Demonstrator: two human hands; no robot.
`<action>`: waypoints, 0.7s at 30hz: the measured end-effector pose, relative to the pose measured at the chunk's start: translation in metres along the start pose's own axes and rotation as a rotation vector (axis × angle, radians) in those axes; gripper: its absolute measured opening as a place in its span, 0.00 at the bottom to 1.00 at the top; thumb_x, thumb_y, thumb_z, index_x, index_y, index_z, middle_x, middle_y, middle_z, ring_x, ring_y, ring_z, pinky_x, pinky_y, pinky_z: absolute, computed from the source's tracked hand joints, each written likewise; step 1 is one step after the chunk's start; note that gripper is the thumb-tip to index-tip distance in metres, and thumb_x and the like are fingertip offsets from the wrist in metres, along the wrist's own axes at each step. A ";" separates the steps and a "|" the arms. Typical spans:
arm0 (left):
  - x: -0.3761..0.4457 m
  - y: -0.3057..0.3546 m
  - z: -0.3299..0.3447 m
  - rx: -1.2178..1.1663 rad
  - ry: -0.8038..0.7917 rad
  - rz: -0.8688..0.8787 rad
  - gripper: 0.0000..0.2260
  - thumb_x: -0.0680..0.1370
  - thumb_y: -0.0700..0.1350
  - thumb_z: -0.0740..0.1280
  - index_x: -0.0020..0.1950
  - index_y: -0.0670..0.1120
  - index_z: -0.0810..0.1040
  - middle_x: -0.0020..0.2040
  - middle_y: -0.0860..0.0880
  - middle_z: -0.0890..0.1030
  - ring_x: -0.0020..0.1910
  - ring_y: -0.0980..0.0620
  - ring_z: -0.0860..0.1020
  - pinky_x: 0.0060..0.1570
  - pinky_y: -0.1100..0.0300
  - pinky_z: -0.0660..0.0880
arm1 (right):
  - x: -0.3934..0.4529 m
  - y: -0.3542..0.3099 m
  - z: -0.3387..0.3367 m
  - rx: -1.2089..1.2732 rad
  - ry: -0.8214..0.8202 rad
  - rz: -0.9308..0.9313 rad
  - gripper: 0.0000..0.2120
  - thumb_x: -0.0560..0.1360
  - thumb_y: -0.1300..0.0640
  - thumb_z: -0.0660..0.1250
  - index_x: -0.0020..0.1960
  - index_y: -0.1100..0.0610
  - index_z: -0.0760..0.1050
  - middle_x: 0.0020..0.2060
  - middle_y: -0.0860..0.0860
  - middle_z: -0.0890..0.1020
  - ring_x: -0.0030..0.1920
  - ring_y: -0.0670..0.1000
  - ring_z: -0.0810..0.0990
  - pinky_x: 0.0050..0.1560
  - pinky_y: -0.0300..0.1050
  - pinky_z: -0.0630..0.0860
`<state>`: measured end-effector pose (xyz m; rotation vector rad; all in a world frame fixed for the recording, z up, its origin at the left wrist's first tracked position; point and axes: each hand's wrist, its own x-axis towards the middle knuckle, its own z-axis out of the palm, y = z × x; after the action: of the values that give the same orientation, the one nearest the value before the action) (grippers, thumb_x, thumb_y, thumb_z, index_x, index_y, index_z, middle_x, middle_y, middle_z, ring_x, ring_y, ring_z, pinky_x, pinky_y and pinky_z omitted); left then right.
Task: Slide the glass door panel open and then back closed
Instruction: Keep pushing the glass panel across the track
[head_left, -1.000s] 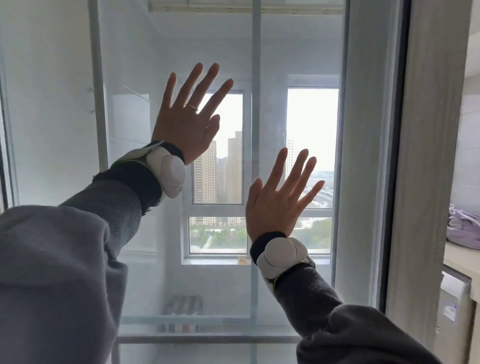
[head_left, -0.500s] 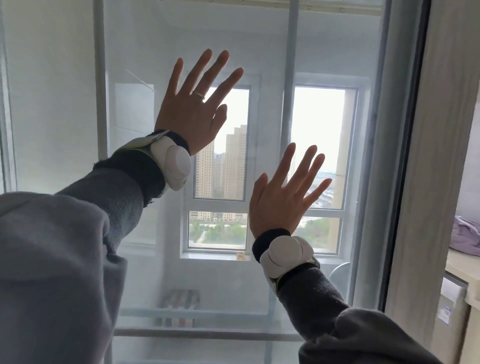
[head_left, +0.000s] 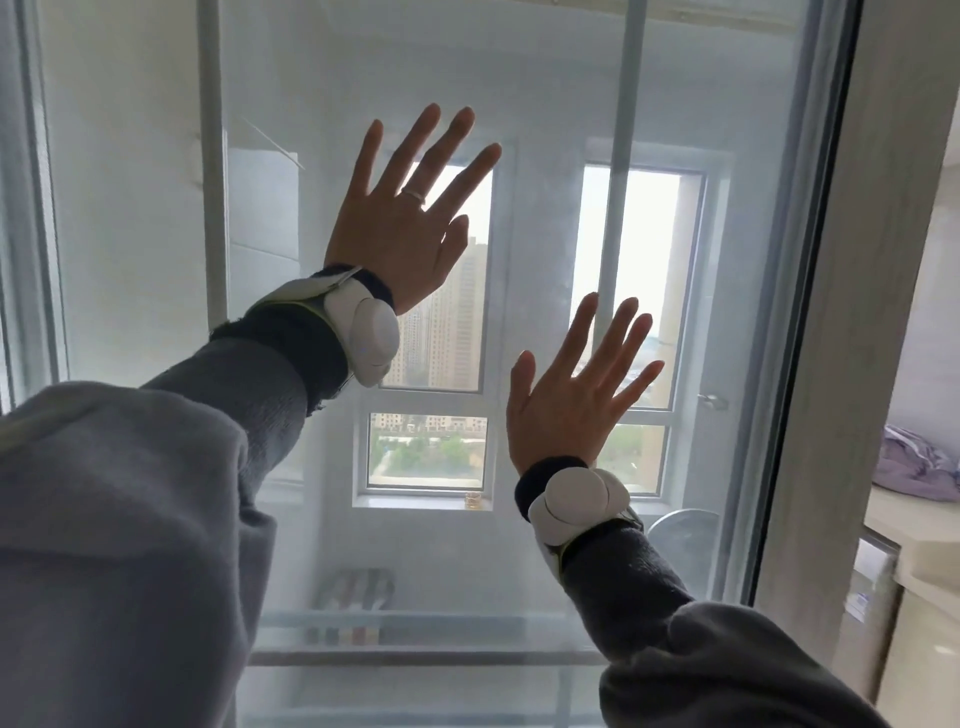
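The frosted glass door panel (head_left: 530, 525) fills the middle of the view. Its thin vertical frame bar (head_left: 631, 78) stands right of centre. My left hand (head_left: 402, 223) is pressed flat on the glass high up, fingers spread, a ring on one finger. My right hand (head_left: 574, 395) lies flat on the glass lower and to the right, fingers spread across the frame bar's line. Both wrists carry white strapped devices over grey sleeves. Neither hand grips anything.
The grey wood-look door jamb (head_left: 857, 312) rises at the right, just beyond the panel's edge. Past it is a counter with purple cloth (head_left: 919, 467). Behind the glass are a window (head_left: 431, 322), a fan (head_left: 680, 540) and a low rack. Another frame post (head_left: 210, 156) stands left.
The vertical frame bar has shifted to the right across the view, closer to the jamb, with both flat hands moving right along with the glass.
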<state>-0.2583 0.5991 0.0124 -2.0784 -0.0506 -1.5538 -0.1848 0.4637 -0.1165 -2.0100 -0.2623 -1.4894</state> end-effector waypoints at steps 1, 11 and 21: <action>0.000 -0.001 0.001 0.000 0.003 0.004 0.25 0.80 0.52 0.43 0.78 0.54 0.48 0.80 0.47 0.51 0.78 0.45 0.50 0.74 0.39 0.46 | 0.000 -0.001 0.000 -0.004 0.006 -0.001 0.31 0.78 0.43 0.48 0.76 0.56 0.49 0.76 0.62 0.53 0.76 0.63 0.49 0.72 0.67 0.44; -0.005 -0.014 0.006 -0.032 0.028 0.030 0.25 0.80 0.53 0.41 0.79 0.53 0.47 0.80 0.47 0.50 0.78 0.45 0.49 0.74 0.40 0.45 | -0.004 -0.015 0.003 -0.031 0.054 0.016 0.31 0.77 0.44 0.45 0.76 0.57 0.50 0.76 0.62 0.54 0.76 0.63 0.50 0.73 0.67 0.47; -0.006 -0.015 0.005 -0.085 0.030 0.039 0.26 0.80 0.54 0.40 0.79 0.53 0.46 0.80 0.47 0.48 0.78 0.45 0.47 0.74 0.39 0.43 | -0.004 -0.014 0.008 -0.017 0.118 0.013 0.30 0.77 0.44 0.45 0.76 0.58 0.53 0.75 0.61 0.56 0.76 0.62 0.52 0.74 0.65 0.46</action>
<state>-0.2611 0.6162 0.0120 -2.1073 0.0679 -1.5886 -0.1870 0.4798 -0.1165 -1.9252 -0.1884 -1.6003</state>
